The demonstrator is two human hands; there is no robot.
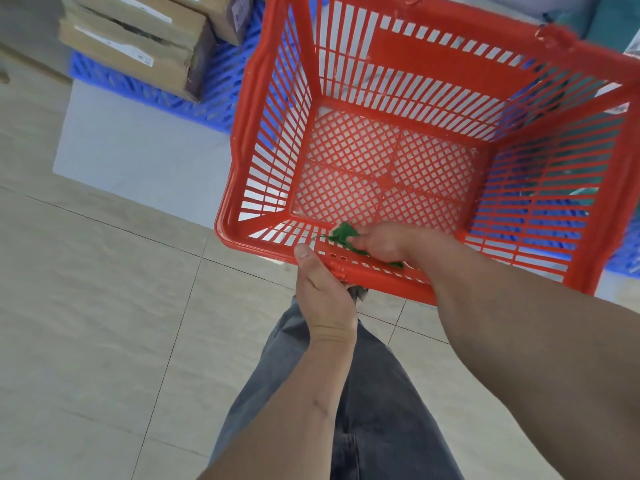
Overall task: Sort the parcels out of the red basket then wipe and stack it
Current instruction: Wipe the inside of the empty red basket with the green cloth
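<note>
I see the red basket [398, 64] held up above the floor, tipped toward me, with nothing inside. Its sides have slots; its bottom is a criss-cross grid. A small green cloth [343, 233] presses its inside wall at 6 o'clock.

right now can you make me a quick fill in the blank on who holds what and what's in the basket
1. The right hand presses a ____ cloth against the basket's near wall.
2. The left hand grips the basket by its near ____.
3. The number of parcels inside the basket is ____.
4. The cardboard boxes lie on a ____ pallet.

Missing words: green; rim; zero; blue
</note>
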